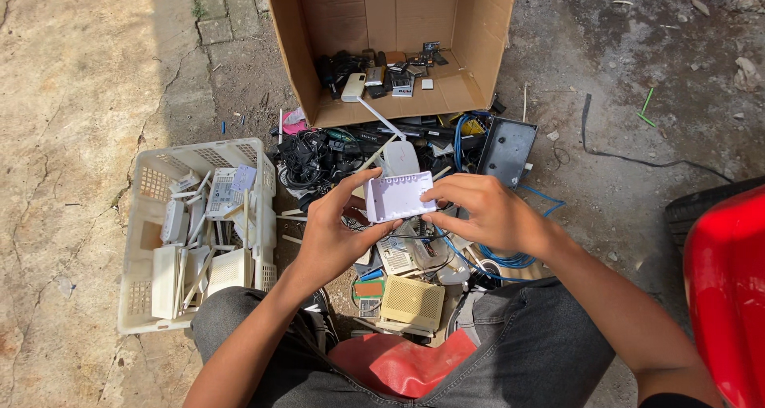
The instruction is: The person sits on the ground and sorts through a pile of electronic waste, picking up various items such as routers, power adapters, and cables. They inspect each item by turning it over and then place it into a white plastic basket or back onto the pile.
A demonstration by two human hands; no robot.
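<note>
Outdoors in hard sunlight: cracked concrete ground (72, 97) at the left, a strip of paving bricks (227, 13) beside it, and dark gravelly dirt (637, 49) at the right.

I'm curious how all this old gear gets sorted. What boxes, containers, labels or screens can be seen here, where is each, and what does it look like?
Cardboard box: top centre, lying on its side with the opening facing the person, brown, small dark and pale gadgets inside.
Plastic crate: left on the ground, white, latticed walls, full of white casings.
White casing: held between left hand and right hand, rectangular, hollow.
Labels or lit screens: none clear enough to tell.
</note>
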